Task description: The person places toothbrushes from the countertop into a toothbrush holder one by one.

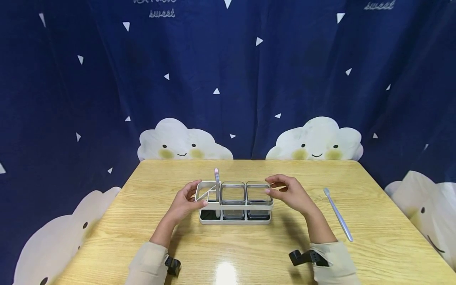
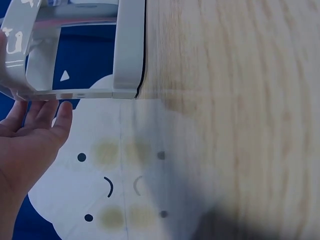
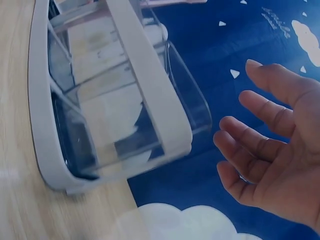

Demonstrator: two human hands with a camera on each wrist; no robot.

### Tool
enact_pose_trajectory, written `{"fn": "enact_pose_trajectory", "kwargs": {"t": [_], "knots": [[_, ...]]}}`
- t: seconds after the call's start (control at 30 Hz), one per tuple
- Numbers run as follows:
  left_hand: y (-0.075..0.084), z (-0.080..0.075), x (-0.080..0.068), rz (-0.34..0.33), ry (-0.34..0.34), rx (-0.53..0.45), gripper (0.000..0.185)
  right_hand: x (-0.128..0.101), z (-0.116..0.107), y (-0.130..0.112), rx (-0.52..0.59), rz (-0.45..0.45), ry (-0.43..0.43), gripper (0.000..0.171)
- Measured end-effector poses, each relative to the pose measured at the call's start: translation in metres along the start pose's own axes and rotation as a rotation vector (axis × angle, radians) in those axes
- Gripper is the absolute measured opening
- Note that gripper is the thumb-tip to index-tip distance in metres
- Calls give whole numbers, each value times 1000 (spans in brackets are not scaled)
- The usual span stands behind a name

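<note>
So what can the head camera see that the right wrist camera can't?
Only the head view shows the whole table, the spoon lying apart at the right, the left hand touching the rack's left end, and the stick standing up in the rack. Only the right wrist view shows the end jar's clear wall close up, and a gap between it and the fingers. Both show the rack, its jars and the right hand, open.

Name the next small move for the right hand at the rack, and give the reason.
Probably bring the right hand in until it touches the rack's right end. The wrist view shows its fingers relaxed and apart from the rightmost clear jar, while the left hand already touches the left end.
</note>
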State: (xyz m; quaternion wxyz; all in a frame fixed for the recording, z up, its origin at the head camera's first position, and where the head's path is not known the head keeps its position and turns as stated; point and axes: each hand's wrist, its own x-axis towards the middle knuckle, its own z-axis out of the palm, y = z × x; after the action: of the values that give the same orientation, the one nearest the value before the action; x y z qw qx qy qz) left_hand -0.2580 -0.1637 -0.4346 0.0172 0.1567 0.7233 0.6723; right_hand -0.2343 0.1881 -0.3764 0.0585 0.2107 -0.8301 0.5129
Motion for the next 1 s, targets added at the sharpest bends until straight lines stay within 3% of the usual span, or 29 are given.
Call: {"fn": "enact_pose_trajectory", "kwargs": {"t": [0.6, 0.83, 1.0], "knots": [[0, 0, -1, 13, 1, 8, 75, -11, -32, 26, -21, 82, 73, 36], [2, -1, -1, 16, -9, -12, 74, -20, -42, 15, -43, 115, 98, 35], [0, -2, 1, 11, -10, -12, 75, -23, -54, 38, -49, 118, 131, 39]]}}
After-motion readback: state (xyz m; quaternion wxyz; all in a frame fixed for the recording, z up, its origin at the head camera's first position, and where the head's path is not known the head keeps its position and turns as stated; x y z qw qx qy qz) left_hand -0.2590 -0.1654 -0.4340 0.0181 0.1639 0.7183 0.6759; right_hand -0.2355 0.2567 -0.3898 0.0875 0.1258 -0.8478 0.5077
